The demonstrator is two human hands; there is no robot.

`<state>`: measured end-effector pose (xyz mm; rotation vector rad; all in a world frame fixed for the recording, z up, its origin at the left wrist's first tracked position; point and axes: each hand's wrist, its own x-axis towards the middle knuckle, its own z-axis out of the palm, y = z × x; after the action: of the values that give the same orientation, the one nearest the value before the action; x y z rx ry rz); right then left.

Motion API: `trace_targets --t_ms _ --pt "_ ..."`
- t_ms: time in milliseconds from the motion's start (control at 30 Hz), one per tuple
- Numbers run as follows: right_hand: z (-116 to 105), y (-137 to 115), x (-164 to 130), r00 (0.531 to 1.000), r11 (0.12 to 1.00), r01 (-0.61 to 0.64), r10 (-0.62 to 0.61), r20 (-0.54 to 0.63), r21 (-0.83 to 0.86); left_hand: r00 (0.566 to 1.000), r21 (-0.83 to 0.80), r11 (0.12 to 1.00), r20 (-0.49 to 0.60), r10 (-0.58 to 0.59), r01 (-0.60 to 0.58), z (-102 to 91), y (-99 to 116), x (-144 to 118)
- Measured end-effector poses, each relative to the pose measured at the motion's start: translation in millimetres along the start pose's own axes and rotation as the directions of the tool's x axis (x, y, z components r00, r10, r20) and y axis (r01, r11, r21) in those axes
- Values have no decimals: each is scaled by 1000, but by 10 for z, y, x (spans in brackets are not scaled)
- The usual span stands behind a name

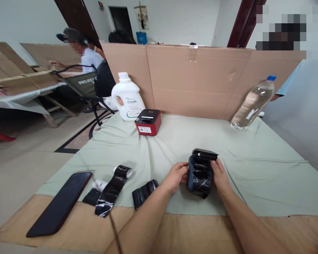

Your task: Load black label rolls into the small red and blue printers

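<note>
Between my two hands is a dark blue portable printer, tilted up off the cloth with its black lid raised. Glossy black material shows inside it and at its lower end. My left hand grips the printer's left side, fingers closed on it. On the opposite side, my right hand holds the edge just under the lid. Left of my left forearm lies a short black glossy piece, partly covered by that arm. Farther left is a partly unrolled black strip with a white underside.
A dark phone lies at the table's front left. Behind stand a red and black box-shaped device, a white detergent jug and a leaning clear bottle. A cardboard panel closes off the back. Other people are beyond it.
</note>
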<state>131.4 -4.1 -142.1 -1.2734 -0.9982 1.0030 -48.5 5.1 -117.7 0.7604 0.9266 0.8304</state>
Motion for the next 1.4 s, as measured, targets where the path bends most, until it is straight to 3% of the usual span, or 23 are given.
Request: trace_targets --t_ms 167,300,367,467,533,633,733,800,867,933,1067,1167,1400 --pt "-22 -26 48 995 992 -17 5 -97 -124 999 85 996 41 -34 31 22 -7 -16" --pt "-46 -36 63 992 939 29 -71 -108 -344 999 289 957 -45 31 -16 2 -44 10" --pt "-50 -39 69 993 919 26 -69 -94 -394 983 496 863 -85 160 -98 -6 -59 18" --pt "-46 -47 79 997 913 16 -45 -62 -407 943 766 626 -83 322 -146 -4 -55 11" --pt "-40 -54 83 999 911 16 -36 -40 -412 935 860 498 -81 345 -109 5 -33 -3" --pt "-38 -57 81 999 905 2 -21 -40 -426 941 916 400 -115 317 -24 19 4 -22" --pt "-49 -57 61 996 896 -3 -39 -85 -445 941 919 394 -128 313 -6 25 25 -31" --pt "-57 -56 35 987 870 89 -143 -75 -484 940 912 410 -125 317 -17 25 27 -30" --pt "-59 -52 3 963 802 222 -269 -3 -554 939 910 415 -127 319 -17 26 22 -26" --pt "-52 -48 -33 942 699 310 -319 106 -645 938 911 412 -131 321 -13 30 18 -23" --pt "-25 -79 -94 933 500 352 -256 253 -791 936 906 424 -135 324 -16 43 17 -31" --pt "-10 -145 -109 936 412 349 -192 294 -842 939 897 442 -129 320 -28 46 19 -39" --pt "-23 -263 -96 923 433 373 -86 374 -821 938 899 437 -129 322 -26 54 19 -55"
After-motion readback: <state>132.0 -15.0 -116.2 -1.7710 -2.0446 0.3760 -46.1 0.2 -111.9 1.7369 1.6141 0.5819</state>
